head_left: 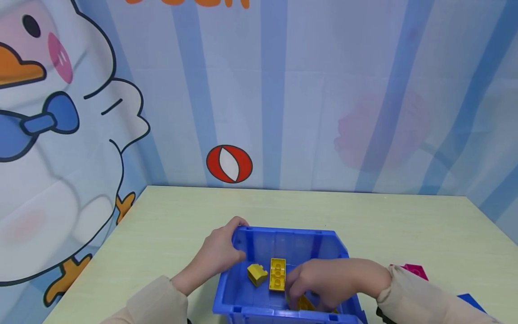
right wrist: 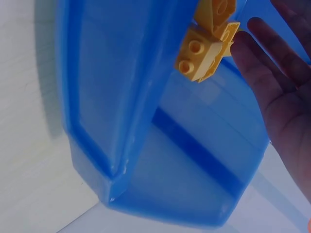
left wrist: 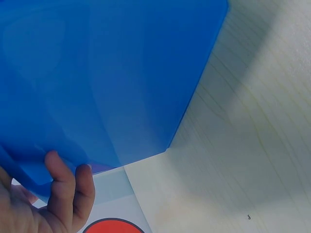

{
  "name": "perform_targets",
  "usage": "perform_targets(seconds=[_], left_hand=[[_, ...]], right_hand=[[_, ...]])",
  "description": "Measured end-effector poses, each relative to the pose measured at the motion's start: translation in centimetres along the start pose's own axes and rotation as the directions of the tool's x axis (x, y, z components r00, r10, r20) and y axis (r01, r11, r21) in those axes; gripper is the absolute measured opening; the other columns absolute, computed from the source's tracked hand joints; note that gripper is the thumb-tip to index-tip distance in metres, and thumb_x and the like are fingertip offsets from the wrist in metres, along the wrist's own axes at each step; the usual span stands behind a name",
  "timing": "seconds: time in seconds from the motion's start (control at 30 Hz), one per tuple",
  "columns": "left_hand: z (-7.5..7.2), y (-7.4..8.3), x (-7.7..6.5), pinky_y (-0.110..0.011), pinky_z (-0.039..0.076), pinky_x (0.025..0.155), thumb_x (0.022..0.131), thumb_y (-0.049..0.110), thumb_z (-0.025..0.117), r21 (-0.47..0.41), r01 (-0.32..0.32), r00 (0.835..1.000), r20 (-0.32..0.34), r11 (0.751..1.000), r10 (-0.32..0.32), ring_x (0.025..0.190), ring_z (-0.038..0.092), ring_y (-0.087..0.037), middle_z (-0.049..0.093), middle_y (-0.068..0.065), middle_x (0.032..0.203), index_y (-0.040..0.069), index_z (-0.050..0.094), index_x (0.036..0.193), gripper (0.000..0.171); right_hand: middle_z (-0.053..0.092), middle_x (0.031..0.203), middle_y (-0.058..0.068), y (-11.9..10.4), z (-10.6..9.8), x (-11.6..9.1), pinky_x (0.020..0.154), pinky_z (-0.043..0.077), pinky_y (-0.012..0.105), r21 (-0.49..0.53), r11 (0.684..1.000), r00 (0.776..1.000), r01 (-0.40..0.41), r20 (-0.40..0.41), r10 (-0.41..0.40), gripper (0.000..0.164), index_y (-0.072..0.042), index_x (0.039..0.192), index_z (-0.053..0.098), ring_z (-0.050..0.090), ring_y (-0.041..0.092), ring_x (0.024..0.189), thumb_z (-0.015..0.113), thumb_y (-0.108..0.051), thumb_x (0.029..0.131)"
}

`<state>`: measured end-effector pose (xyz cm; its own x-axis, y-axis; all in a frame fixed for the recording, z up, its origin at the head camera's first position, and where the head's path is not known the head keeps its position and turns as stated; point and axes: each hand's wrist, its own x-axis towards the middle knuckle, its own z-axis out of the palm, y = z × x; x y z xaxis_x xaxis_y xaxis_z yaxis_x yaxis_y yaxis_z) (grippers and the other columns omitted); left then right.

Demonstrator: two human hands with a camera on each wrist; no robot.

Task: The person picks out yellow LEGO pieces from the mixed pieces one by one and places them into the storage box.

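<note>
A blue plastic bin (head_left: 289,243) stands on the table, with several yellow toy building blocks inside. My left hand (head_left: 220,247) grips the bin's left rim, thumb over the inside; the left wrist view shows curled fingers (left wrist: 60,187) against the outer wall. Inside the bin, my right hand (head_left: 323,281) reaches down among the blocks near the front wall. In the right wrist view its fingers are loosely extended beside a yellow block cluster (right wrist: 197,53). A long yellow block (head_left: 277,274) and a small angled yellow block (head_left: 256,274) lie left of that hand.
On the right of the table (head_left: 364,220), a pink-red piece (head_left: 416,271) and a blue piece (head_left: 471,301) lie partly behind the right sleeve. A dark object shows below that sleeve. Behind the table hangs a striped blue backdrop (head_left: 275,112) with a cartoon duck.
</note>
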<state>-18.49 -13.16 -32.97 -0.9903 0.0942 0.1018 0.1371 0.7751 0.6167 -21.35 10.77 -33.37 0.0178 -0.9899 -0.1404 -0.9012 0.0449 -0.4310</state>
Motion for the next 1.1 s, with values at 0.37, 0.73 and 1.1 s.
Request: perform_targets(seconds=[0.37,0.73,1.1], left_hand=[[0.0,0.1,0.0,-0.047,0.054,0.064,0.066,0.005,0.064,-0.005,-0.002,1.0,0.0,1.0,0.002,0.087,0.057,-0.03,0.06,-0.014,0.106,0.016,0.047,0.109,0.047],[0.1,-0.1,0.1,-0.042,0.053,0.061,0.065,0.006,0.063,-0.001,-0.021,1.0,-0.008,1.0,0.021,0.082,0.056,-0.027,0.06,-0.014,0.103,0.017,0.048,0.108,0.047],[0.1,-0.1,0.1,-0.041,0.053,0.062,0.066,0.007,0.063,-0.001,0.012,1.0,-0.006,1.0,-0.012,0.082,0.055,-0.026,0.06,-0.012,0.105,0.018,0.048,0.11,0.048]], right_hand=[[0.058,0.105,-0.008,-1.8,-1.5,-1.4,0.081,0.041,0.016,-0.008,0.998,0.997,-0.065,-0.038,0.065,0.021,-0.02,0.097,0.063,0.05,0.001,0.096,0.066,-0.018,0.076],[0.056,0.1,-0.013,-1.9,-1.9,-5.3,0.073,0.048,0.025,0.023,0.975,0.962,-0.22,-0.16,0.221,0.021,-0.024,0.097,0.063,0.051,0.005,0.091,0.063,-0.017,0.077],[0.057,0.102,-0.011,-2.1,-2.1,-10.7,0.071,0.052,0.035,-0.031,0.903,0.841,-0.429,-0.38,0.386,0.015,-0.029,0.099,0.059,0.053,0.009,0.092,0.052,-0.034,0.086]])
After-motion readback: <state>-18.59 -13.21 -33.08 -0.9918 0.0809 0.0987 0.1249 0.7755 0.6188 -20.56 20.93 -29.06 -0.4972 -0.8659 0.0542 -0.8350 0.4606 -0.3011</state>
